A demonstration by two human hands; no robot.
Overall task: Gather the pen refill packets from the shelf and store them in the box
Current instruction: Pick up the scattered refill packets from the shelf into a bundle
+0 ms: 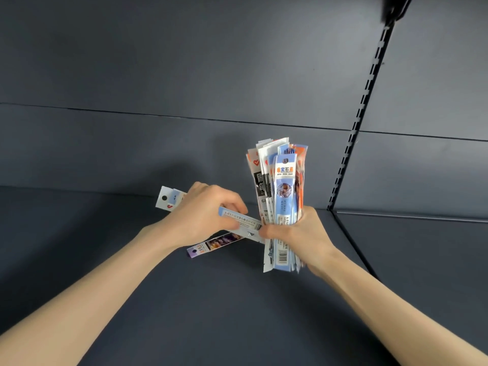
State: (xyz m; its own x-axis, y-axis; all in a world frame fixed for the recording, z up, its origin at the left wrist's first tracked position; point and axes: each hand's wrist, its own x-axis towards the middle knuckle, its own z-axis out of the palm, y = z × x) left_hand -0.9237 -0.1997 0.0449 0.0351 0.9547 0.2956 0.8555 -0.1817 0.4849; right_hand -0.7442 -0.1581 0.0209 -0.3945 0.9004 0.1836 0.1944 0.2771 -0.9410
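My right hand (pixel 298 233) grips an upright bundle of several pen refill packets (pixel 284 188), mostly blue, white and orange, held above the dark shelf (pixel 211 299). My left hand (pixel 203 215) is closed around a few more long packets (pixel 239 221) that lie crosswise; a white end with a punched hole (pixel 169 199) sticks out to the left and a purple end (pixel 200 250) points down-left. The right tips of these packets meet the bundle at my right thumb. No box is in view.
The dark grey back wall (pixel 184 75) rises behind the shelf. A slotted metal upright (pixel 356 122) divides this bay from another shelf section (pixel 422 247) on the right.
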